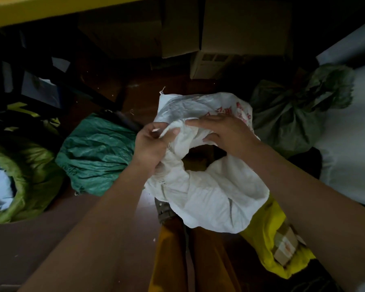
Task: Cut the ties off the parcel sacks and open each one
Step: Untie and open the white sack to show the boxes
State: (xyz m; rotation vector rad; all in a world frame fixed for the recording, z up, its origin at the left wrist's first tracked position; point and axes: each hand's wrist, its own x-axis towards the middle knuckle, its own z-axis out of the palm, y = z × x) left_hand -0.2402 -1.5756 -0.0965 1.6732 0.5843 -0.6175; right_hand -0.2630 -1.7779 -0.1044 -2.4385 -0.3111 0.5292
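White sack [209, 199] gapes open, both hands gripping its rim.

Standing stacked at the far side: brown cardboard boxes [242, 26]; running along the far left, a yellow tabletop edge [40, 9].

White sack [209, 186] with red print, teal sack [97, 152], olive sack [291, 114], yellow bag [270, 234].
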